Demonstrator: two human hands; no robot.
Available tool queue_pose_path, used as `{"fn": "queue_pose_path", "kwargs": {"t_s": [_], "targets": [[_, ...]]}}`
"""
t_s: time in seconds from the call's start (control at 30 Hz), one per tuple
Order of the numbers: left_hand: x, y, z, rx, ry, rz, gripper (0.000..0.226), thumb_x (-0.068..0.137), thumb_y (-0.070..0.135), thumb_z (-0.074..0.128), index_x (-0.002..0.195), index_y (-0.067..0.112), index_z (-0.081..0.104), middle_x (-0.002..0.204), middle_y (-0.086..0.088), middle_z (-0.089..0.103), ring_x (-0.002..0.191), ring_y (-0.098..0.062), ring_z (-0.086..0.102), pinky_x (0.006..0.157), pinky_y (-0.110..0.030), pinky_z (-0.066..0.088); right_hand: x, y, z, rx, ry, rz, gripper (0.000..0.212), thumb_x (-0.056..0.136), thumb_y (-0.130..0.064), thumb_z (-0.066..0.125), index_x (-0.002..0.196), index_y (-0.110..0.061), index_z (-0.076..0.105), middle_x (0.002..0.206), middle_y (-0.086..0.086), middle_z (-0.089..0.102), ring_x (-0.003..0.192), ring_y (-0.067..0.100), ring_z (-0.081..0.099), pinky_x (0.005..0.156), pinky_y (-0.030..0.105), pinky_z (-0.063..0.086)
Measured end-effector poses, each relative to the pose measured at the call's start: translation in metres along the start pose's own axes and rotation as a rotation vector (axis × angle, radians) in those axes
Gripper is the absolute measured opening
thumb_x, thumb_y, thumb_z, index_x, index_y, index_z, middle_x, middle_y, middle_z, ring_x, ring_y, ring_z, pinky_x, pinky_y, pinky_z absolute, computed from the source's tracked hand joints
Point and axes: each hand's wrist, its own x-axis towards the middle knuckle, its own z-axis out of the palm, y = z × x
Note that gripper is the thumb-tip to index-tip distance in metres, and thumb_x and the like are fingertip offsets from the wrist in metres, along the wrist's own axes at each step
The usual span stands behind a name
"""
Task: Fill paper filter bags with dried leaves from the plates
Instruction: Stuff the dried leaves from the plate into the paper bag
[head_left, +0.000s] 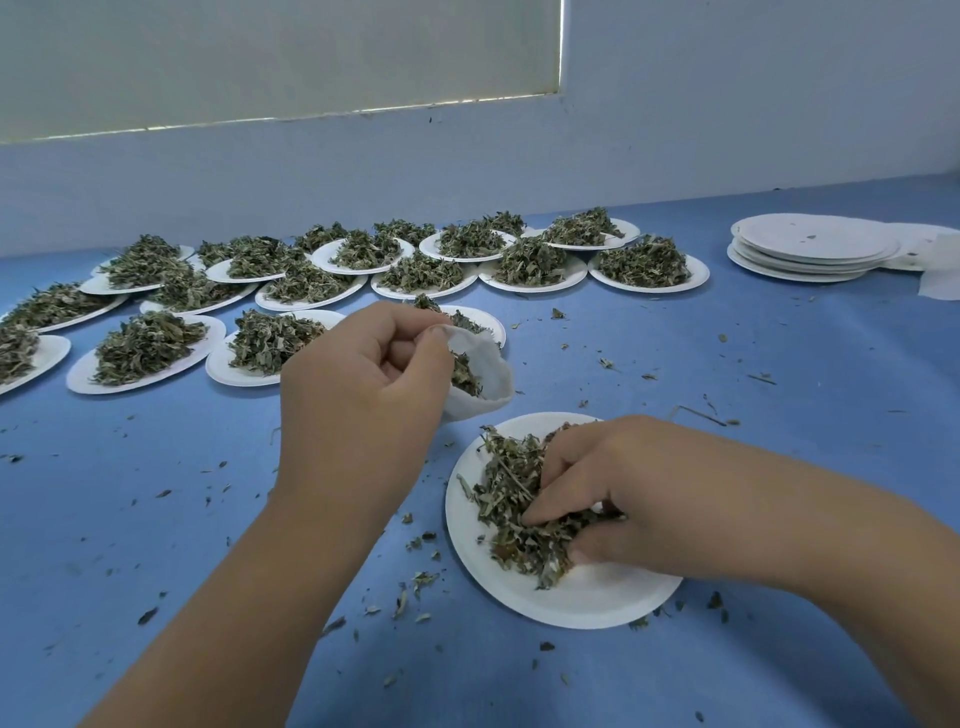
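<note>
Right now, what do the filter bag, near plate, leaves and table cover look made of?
Filter bag: thin white paper or nonwoven, matte; folds softly.
Near plate: moulded paper pulp, probably; matte white, thin pressed rim.
Dried leaves: brittle dull-green plant matter; crumbs lie scattered.
Table cover: smooth matte blue sheet, vinyl or cloth, cannot tell.

Left hand (363, 374), right hand (623, 488) and forearms are bare.
</note>
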Motion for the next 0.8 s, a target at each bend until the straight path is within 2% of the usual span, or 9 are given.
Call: {"fn": "queue_pose_path", "kwargs": {"t_s": [0.17, 0.3, 0.4, 0.57, 0.7, 0.8], "targets": [[-0.002, -0.003, 0.003, 0.03, -0.019, 0.02, 0.019, 0.09, 0.011, 0.062, 0.08, 0.025, 0.07, 0.054, 0.008, 0.05, 0.045, -0.005, 0.04, 0.042, -0.009, 0.029, -0.001, -0.009, 0.0, -0.038, 0.056, -0.005, 0.031, 0.088, -0.023, 0.061, 0.113, -0.041, 0.068, 0.089, -0.028, 0.046, 0.077, -0.022, 0.04, 0.069, -0.001, 0.031], [-0.004, -0.005, 0.006, 0.077, -0.045, 0.053, 0.02, 0.09, 0.011, 0.062, 0.079, 0.027, 0.069, 0.057, -0.001, 0.051, 0.047, -0.006, 0.04, 0.044, -0.011, 0.03, 0.0, -0.011, 0.003, -0.086, 0.076, 0.003, 0.032, 0.089, -0.022, 0.056, 0.114, -0.038, 0.068, 0.098, -0.02, 0.053, 0.087, -0.002, 0.044, 0.06, 0.005, 0.032], [-0.006, -0.005, 0.008, 0.097, -0.072, 0.064, 0.021, 0.09, 0.011, 0.061, 0.078, 0.029, 0.068, 0.058, 0.002, 0.051, 0.048, -0.006, 0.04, 0.045, -0.012, 0.03, 0.0, -0.011, 0.004, -0.101, 0.091, 0.01, 0.029, 0.088, -0.022, 0.056, 0.11, -0.035, 0.07, 0.098, -0.018, 0.056, 0.087, 0.003, 0.046, 0.061, 0.008, 0.032], [-0.008, -0.007, 0.012, 0.137, -0.117, 0.056, 0.02, 0.088, 0.012, 0.062, 0.076, 0.027, 0.068, 0.057, 0.006, 0.051, 0.048, -0.005, 0.042, 0.047, -0.01, 0.032, -0.004, -0.009, -0.009, 0.175, 0.13, 0.061, 0.021, 0.083, -0.025, 0.066, 0.097, -0.04, 0.073, 0.089, -0.021, 0.064, 0.078, -0.002, 0.057, 0.072, 0.022, 0.05], [-0.01, -0.007, 0.013, 0.152, -0.142, 0.054, 0.02, 0.087, 0.013, 0.062, 0.074, 0.028, 0.067, 0.06, 0.002, 0.052, 0.048, -0.005, 0.041, 0.046, -0.012, 0.033, -0.01, -0.005, -0.025, 0.399, 0.239, 0.078, 0.018, 0.079, -0.029, 0.071, 0.088, -0.044, 0.072, 0.082, -0.01, 0.07, 0.073, 0.014, 0.065, 0.075, 0.042, 0.055], [-0.011, -0.005, 0.014, 0.155, -0.146, 0.063, 0.022, 0.087, 0.013, 0.062, 0.074, 0.031, 0.066, 0.057, 0.007, 0.051, 0.048, -0.005, 0.041, 0.046, -0.011, 0.032, -0.016, 0.001, -0.033, 0.496, 0.247, 0.061, 0.014, 0.076, -0.031, 0.074, 0.086, -0.041, 0.073, 0.076, -0.003, 0.07, 0.071, 0.021, 0.065, 0.075, 0.046, 0.056]]}}
